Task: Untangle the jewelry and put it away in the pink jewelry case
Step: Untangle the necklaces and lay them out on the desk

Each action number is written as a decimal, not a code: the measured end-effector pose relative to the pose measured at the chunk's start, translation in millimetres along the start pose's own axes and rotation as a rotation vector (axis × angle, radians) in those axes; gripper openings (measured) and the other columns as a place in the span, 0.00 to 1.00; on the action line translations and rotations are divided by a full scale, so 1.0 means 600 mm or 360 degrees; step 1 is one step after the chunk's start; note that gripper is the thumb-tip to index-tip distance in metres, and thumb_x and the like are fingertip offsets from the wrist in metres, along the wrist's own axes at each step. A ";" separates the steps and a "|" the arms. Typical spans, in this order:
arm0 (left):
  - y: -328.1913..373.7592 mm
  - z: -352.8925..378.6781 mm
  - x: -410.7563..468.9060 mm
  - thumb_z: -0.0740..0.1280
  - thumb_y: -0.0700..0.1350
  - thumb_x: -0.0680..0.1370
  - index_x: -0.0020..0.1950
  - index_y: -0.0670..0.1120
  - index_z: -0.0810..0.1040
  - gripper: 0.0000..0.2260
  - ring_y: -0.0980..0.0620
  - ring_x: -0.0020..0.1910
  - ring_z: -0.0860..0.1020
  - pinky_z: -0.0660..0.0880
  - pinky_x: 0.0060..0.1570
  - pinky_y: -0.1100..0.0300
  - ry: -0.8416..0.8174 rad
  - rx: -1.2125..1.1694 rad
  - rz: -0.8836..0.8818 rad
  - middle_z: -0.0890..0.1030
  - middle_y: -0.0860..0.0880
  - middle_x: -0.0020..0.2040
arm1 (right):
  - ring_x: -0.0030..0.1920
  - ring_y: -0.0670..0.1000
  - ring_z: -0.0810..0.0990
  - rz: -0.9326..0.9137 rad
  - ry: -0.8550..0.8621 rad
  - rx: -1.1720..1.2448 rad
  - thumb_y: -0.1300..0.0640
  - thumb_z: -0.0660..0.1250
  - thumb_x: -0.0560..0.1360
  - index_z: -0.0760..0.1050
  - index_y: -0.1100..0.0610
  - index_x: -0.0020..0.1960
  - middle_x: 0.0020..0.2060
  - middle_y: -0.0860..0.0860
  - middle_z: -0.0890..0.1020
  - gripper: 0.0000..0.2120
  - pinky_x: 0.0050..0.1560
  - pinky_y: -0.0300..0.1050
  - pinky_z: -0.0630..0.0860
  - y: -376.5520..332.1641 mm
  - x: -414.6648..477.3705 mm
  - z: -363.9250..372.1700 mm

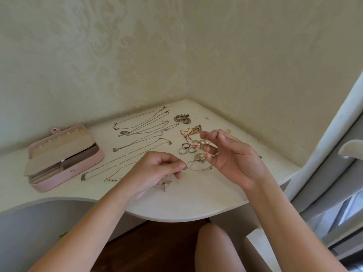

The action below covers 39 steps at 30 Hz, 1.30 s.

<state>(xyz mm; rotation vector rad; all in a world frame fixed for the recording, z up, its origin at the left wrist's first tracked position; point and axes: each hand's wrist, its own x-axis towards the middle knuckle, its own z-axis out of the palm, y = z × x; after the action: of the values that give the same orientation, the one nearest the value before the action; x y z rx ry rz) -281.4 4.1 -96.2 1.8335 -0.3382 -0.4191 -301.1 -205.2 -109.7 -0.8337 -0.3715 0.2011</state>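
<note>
While the left hand [157, 169] pinches a thin silver pendant chain [164, 185] well right of the open pink rectangular jewelry case [64, 160], right hand [231, 154] loosely spread, dragging it could snag the straightened metal necklaces [141, 130] nearer the case.

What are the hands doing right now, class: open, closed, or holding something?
Left hand: fingers curled, pinching a small pendant chain.
Right hand: fingers loosely spread; any hold cannot be told.

home, damask wallpaper [117, 55] (cream), corner shelf [176, 205]
</note>
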 end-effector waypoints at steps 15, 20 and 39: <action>-0.020 0.009 0.002 0.73 0.51 0.67 0.43 0.47 0.84 0.10 0.54 0.24 0.61 0.58 0.24 0.65 -0.0042 0.0095 -0.0009 0.82 0.47 0.30 | 0.24 0.44 0.52 0.0192 0.0081 -0.0239 0.60 0.55 0.78 0.73 0.51 0.66 0.24 0.48 0.65 0.19 0.18 0.33 0.52 -0.004 -0.008 0.002; -0.020 0.018 0.005 0.71 0.53 0.70 0.46 0.49 0.83 0.09 0.55 0.21 0.65 0.66 0.30 0.63 0.0062 0.0152 0.0113 0.71 0.50 0.20 | 0.22 0.42 0.56 0.0255 -0.0045 -0.0324 0.59 0.56 0.78 0.72 0.51 0.67 0.24 0.47 0.66 0.19 0.19 0.33 0.53 -0.005 -0.011 -0.002; -0.024 0.053 0.001 0.70 0.44 0.71 0.47 0.38 0.74 0.12 0.58 0.26 0.61 0.56 0.23 0.69 0.0075 -0.0738 0.0105 0.81 0.53 0.35 | 0.23 0.44 0.60 0.0172 0.0055 -0.0159 0.61 0.57 0.78 0.71 0.51 0.69 0.28 0.51 0.70 0.20 0.21 0.36 0.57 0.022 -0.027 -0.002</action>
<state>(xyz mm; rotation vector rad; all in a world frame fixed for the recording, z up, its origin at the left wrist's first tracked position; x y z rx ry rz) -295.0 -18.9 -118.4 1.3737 -0.2438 -0.3718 -315.9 -202.4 -124.5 -0.9555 -0.3058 0.2698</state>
